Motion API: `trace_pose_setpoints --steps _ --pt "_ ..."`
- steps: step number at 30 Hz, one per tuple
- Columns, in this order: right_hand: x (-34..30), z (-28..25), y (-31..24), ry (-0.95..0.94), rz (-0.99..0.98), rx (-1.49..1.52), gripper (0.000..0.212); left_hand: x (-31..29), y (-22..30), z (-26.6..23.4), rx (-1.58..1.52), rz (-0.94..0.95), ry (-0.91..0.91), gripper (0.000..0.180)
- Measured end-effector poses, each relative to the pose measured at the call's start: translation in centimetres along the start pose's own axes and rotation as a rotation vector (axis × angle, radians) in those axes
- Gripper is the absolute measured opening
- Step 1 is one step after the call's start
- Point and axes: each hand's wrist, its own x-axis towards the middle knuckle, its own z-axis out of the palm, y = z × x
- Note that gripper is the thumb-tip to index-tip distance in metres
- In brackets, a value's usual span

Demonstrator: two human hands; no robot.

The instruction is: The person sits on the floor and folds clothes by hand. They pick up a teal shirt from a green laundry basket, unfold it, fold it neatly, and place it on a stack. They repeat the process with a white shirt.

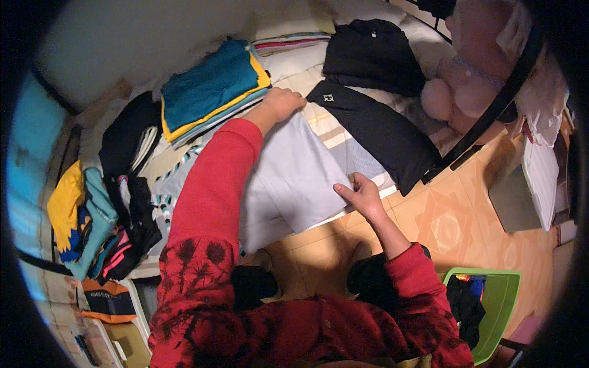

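Observation:
A pale grey-white cloth garment [288, 178], partly folded, is spread at the bed's near edge in front of me. My left hand [285, 104] reaches across it with curled fingers closed on its far corner. At the near right corner, my right hand [363, 195] pinches the cloth between thumb and fingers. Just beyond my left wrist lies a folded stack topped by a teal garment with yellow edging [211, 83]. Right of the cloth are a dark folded garment [380, 129] and, behind it, a black folded garment [374, 55].
Loose clothes, including a yellow one [66, 193] and a teal one [98, 199], heap at the left. A black bed rail [503, 101] and a pink plush toy [463, 92] are at the right. A green bin [500, 313] with clothes stands on the tiled floor.

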Motion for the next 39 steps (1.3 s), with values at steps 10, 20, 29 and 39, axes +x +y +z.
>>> trace_pose_setpoints --steps 10,20,29,39 --pt "-0.1 -0.4 -1.9 -0.119 0.244 0.226 0.036 2.1 -2.1 3.1 0.005 -0.016 -0.129 0.026" --pt "-0.6 0.0 -3.2 -0.172 0.313 0.515 0.028 1.0 -4.0 2.4 -0.006 -0.122 -0.177 0.021" --pt "-1.0 0.2 -3.5 -0.216 0.322 0.525 0.030 0.3 -4.7 1.0 0.011 -0.112 -0.128 0.018" --pt "-0.6 0.5 -2.7 -0.083 0.270 0.412 0.027 0.8 -3.3 0.5 0.011 -0.121 0.048 0.017"
